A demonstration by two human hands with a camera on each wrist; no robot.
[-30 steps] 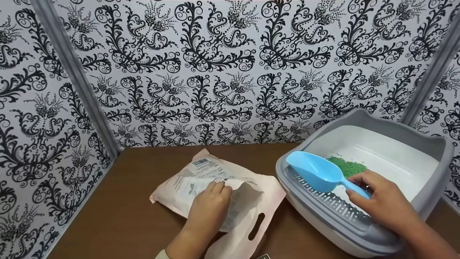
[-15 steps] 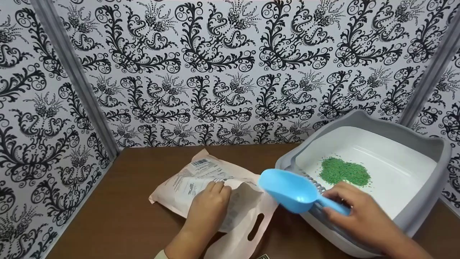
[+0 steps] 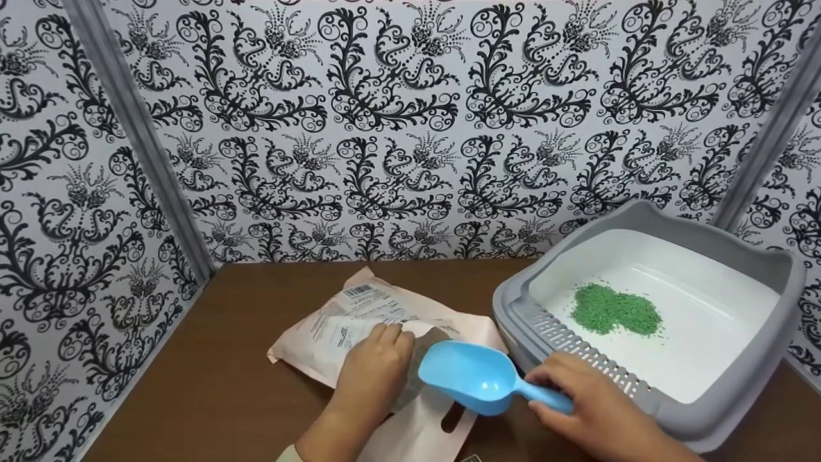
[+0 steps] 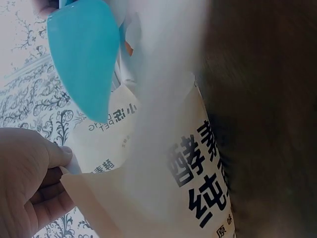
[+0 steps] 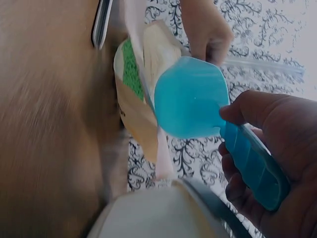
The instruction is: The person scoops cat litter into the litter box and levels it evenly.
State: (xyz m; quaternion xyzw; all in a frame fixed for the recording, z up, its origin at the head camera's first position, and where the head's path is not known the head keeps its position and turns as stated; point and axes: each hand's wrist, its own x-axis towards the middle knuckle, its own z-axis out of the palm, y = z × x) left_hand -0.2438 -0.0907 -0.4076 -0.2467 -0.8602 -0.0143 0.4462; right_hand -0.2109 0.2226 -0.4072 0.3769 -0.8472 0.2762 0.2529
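My left hand (image 3: 377,369) pinches the edge of the pale pink bag (image 3: 333,321), holding its mouth apart; in the left wrist view the thumb and fingers (image 4: 52,191) grip the paper edge. Green granules (image 5: 131,69) show inside the bag in the right wrist view. My right hand (image 3: 587,401) grips the handle of a blue scoop (image 3: 474,378), which hangs over the bag's mouth and handle-hole flap. No granules show in the scoop's bowl.
A grey-rimmed white litter tray (image 3: 725,321) stands at the right, with a pile of green granules (image 3: 616,310) on its floor and a slotted ledge on its near side. Patterned walls stand behind and at the left of the brown table (image 3: 186,385).
My right hand has carried the scoop left, from above the tray's slotted ledge to over the bag's mouth. The left hand has stayed on the bag.
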